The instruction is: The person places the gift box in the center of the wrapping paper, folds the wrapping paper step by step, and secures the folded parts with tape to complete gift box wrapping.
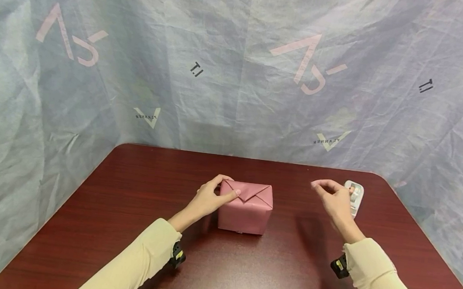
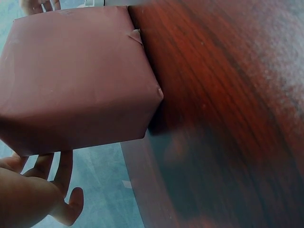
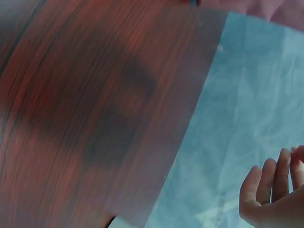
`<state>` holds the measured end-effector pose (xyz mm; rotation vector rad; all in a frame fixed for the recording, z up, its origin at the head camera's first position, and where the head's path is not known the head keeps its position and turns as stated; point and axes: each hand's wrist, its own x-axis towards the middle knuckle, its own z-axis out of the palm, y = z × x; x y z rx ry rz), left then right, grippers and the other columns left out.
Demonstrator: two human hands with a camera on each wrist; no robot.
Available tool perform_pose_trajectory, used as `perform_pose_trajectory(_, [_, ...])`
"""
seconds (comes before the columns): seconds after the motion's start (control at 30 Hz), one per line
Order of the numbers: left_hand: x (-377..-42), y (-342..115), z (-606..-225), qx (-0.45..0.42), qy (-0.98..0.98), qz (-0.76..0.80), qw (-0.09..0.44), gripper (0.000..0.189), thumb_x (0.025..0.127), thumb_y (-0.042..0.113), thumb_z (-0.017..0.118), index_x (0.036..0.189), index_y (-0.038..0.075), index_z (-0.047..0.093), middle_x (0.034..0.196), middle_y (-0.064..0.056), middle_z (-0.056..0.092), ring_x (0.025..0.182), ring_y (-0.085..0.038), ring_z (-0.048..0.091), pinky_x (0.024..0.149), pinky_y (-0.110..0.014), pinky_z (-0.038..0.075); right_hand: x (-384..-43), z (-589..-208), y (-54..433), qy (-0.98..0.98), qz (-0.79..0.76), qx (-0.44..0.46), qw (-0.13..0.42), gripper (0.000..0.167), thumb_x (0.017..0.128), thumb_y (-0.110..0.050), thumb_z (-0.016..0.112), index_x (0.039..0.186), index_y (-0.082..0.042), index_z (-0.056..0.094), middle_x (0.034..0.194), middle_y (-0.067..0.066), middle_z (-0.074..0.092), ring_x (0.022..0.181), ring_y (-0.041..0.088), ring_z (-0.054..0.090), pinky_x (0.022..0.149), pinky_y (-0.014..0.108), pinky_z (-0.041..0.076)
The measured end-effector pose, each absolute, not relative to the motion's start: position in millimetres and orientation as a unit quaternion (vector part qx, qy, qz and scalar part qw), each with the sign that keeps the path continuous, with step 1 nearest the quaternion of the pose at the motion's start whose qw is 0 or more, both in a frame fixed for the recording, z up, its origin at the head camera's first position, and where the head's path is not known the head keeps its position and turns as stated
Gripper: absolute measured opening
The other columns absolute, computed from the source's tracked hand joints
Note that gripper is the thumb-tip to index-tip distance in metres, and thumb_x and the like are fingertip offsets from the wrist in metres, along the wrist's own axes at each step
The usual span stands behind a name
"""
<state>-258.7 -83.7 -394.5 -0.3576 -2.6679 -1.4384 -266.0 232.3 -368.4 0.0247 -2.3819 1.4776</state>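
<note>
A pink paper-wrapped box (image 1: 245, 211) stands on the table, with folded flaps meeting in a point on its top. My left hand (image 1: 208, 197) grips it at the left, thumb lying across the top flap and fingers behind the far side. From the left wrist view, the fingers (image 2: 59, 173) reach the box's (image 2: 80, 66) lower edge. To the right and apart from the box, my right hand (image 1: 335, 202) is raised above the table, thumb and index fingertips together. I cannot tell whether something thin is pinched there.
Beside and partly behind the right hand lies a small white holder (image 1: 358, 194) with compartments. The dark red wooden table (image 1: 125, 199) ends at the back against a grey printed cloth (image 1: 219, 101). Black wrist cameras (image 1: 340, 266) sit below both cuffs.
</note>
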Motion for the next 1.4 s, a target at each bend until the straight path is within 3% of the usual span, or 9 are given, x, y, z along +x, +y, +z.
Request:
perform_pose_trajectory(0.03, [-258.5,-83.8,-394.3,-0.116,-0.874,-0.470,0.045,0.040,0.078,0.050,0.064,0.112,0.031,0.054,0.100,0.006,0.061,0.091,-0.012,0.055,0.078,-0.035,0.044,-266.0,-368.6,228.2,-0.835,0.522,0.016,0.170,0.029,0.087,-0.019,0.061,0.101,0.007,0.064,0.074,-0.019,0.063,0.071,-0.007,0.051,0.074,0.014,0.041])
perform_pose_trajectory(0.07, [-258.5,-83.8,-394.1,-0.115,-0.875,-0.469,0.045,0.040,0.078,0.051,0.064,0.112,0.031,0.054,0.101,0.006,0.061,0.092,-0.013,0.055,0.079,-0.036,0.044,-265.5,-368.4,224.5,-0.835,0.523,0.021,0.168,0.028,0.087,-0.019,0.062,0.100,0.006,0.064,0.076,-0.017,0.063,0.070,-0.005,0.052,0.063,0.014,0.041])
perform_pose_trajectory(0.1, [-258.2,-83.8,-393.7,-0.114,-0.876,-0.467,0.044,0.040,0.078,0.051,0.064,0.112,0.032,0.054,0.102,0.005,0.061,0.093,-0.014,0.055,0.079,-0.037,0.044,-265.3,-368.5,221.4,-0.833,0.528,0.028,0.164,0.027,0.087,-0.018,0.062,0.100,0.006,0.064,0.075,-0.017,0.063,0.070,-0.004,0.052,0.062,0.014,0.041])
perform_pose_trajectory(0.33, [-256.8,-84.1,-391.5,-0.113,-0.878,-0.464,0.041,0.042,0.078,0.053,0.063,0.114,0.031,0.054,0.106,0.004,0.061,0.096,-0.017,0.055,0.083,-0.042,0.042,-263.0,-368.5,202.9,-0.819,0.551,0.089,0.136,0.018,0.084,-0.008,0.064,0.096,0.005,0.063,0.080,-0.002,0.067,0.070,-0.003,0.058,0.063,0.016,0.046])
perform_pose_trajectory(0.6, [-257.4,-84.1,-392.2,-0.113,-0.878,-0.464,0.042,0.041,0.079,0.052,0.063,0.113,0.031,0.054,0.104,0.005,0.061,0.096,-0.016,0.055,0.082,-0.040,0.043,-258.7,-366.1,188.6,-0.814,0.560,0.108,0.107,0.023,0.084,-0.012,0.064,0.099,0.005,0.063,0.083,-0.006,0.066,0.077,0.001,0.059,0.067,0.017,0.046])
perform_pose_trajectory(0.8, [-257.6,-83.7,-392.1,-0.106,-0.882,-0.456,0.045,0.042,0.078,0.055,0.062,0.112,0.033,0.054,0.109,0.005,0.060,0.100,-0.020,0.054,0.084,-0.044,0.041,-258.5,-366.5,182.2,-0.812,0.560,0.125,0.107,0.020,0.084,-0.008,0.063,0.098,0.006,0.065,0.087,0.003,0.068,0.077,-0.001,0.059,0.068,0.016,0.047])
perform_pose_trajectory(1.07, [-257.7,-83.6,-391.8,-0.109,-0.882,-0.457,0.045,0.041,0.078,0.053,0.062,0.112,0.032,0.054,0.109,0.004,0.060,0.098,-0.019,0.054,0.083,-0.043,0.042,-256.3,-365.8,174.3,-0.828,0.530,0.145,0.114,0.013,0.081,-0.009,0.067,0.092,-0.002,0.067,0.090,0.012,0.068,0.074,0.001,0.059,0.064,0.019,0.047])
perform_pose_trajectory(1.23, [-257.8,-84.0,-391.6,-0.111,-0.880,-0.459,0.048,0.040,0.079,0.051,0.063,0.112,0.031,0.054,0.105,0.005,0.061,0.097,-0.018,0.054,0.085,-0.044,0.040,-255.9,-363.8,169.2,-0.838,0.505,0.161,0.130,0.013,0.078,-0.001,0.068,0.090,-0.001,0.068,0.093,0.014,0.065,0.071,0.000,0.058,0.063,0.018,0.047])
perform_pose_trajectory(1.4, [-257.7,-83.8,-391.8,-0.111,-0.882,-0.455,0.049,0.039,0.079,0.051,0.063,0.112,0.032,0.054,0.104,0.005,0.060,0.098,-0.018,0.053,0.087,-0.046,0.038,-254.4,-362.8,166.0,-0.838,0.505,0.165,0.128,0.010,0.079,-0.004,0.068,0.089,-0.004,0.069,0.090,0.013,0.068,0.073,0.000,0.057,0.062,0.017,0.045])
